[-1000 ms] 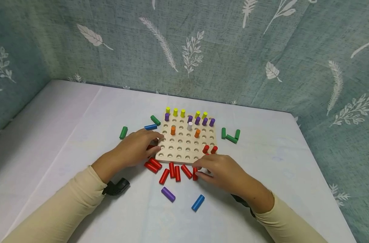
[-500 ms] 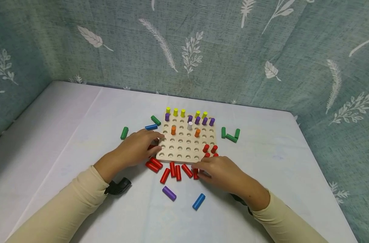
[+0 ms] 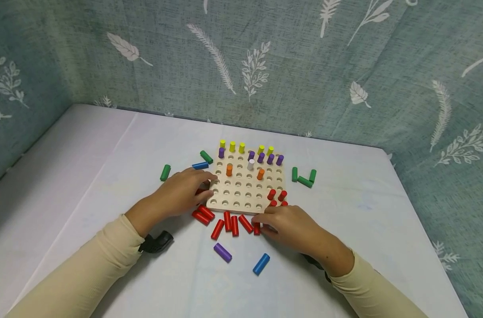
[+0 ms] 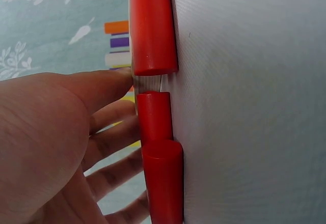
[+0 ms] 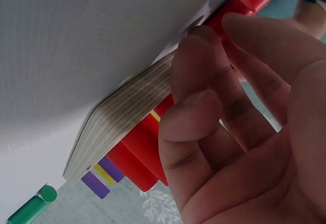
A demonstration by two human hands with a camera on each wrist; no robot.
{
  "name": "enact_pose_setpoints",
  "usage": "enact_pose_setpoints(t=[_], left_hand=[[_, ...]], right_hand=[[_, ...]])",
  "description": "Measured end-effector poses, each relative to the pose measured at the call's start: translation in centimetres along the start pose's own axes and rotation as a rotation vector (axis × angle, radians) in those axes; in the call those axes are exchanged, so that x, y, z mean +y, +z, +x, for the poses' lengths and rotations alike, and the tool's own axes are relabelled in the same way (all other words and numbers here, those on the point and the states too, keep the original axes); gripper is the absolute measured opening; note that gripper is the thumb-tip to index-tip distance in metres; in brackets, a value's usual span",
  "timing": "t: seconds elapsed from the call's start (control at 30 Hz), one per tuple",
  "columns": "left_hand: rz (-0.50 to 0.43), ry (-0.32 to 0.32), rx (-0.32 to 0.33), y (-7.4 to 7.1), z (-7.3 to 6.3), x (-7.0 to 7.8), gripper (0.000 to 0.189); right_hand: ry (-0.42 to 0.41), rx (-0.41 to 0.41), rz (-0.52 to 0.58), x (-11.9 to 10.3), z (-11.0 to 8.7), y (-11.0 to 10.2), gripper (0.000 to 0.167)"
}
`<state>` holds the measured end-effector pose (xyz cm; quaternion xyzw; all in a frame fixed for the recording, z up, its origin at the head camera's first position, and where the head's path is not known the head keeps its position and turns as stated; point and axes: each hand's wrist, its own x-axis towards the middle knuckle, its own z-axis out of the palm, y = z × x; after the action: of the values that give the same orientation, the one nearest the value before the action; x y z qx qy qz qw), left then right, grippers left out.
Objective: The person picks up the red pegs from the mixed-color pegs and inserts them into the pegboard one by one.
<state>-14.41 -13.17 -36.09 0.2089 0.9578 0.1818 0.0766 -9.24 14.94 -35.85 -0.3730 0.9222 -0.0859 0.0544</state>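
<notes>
A wooden pegboard [image 3: 241,210] with rows of round holes lies mid-table, holding upright yellow, purple, white, orange and red pegs. My left hand [image 3: 182,192] rests at the board's left edge, its fingers loosely spread and the thumb [image 4: 109,84] at the wood; red pegs [image 4: 155,114] lie beside it. At the board's front right corner, my right hand [image 3: 291,225] has thumb and curled fingertips pinching a red peg [image 3: 257,229], partly hidden by the fingers. Standing red pegs [image 3: 271,194] rise just behind this hand.
Several loose red pegs [image 3: 227,221] lie along the board's front edge. Nearer are a purple peg [image 3: 223,252] and a blue peg [image 3: 261,264]. Green pegs [image 3: 304,181] lie right of the board; another green peg [image 3: 206,156] and a blue one [image 3: 200,165] lie left.
My right hand has shifted slightly down, uncovering more of the standing red pegs behind it, and its fingers cover more of the front red peg. The left hand stays at the board's edge.
</notes>
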Motion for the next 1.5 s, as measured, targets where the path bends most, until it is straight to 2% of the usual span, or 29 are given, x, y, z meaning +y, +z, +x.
enact_pose_setpoints(t=[0.47,0.83,1.17,1.3,1.5], left_hand=[[0.005,0.010,0.009,-0.17,-0.09,0.00,0.043],[-0.006,-0.003,-0.002,-0.06,0.06,0.02,0.045],[-0.017,0.000,-0.001,0.10,0.03,-0.10,0.046],[-0.016,0.005,0.001,0.17,0.03,-0.10,0.046],[-0.010,0.014,0.007,0.13,-0.04,-0.15,0.045]], right_hand=[[0.018,-0.025,0.012,-0.28,-0.02,0.03,0.025],[-0.014,-0.012,0.021,-0.19,-0.21,0.20,0.020],[-0.027,-0.016,0.013,-0.31,-0.20,-0.20,0.023],[-0.046,0.014,-0.004,-0.32,-0.29,-0.37,0.023],[-0.102,0.104,-0.044,-0.26,-0.34,-0.60,0.023]])
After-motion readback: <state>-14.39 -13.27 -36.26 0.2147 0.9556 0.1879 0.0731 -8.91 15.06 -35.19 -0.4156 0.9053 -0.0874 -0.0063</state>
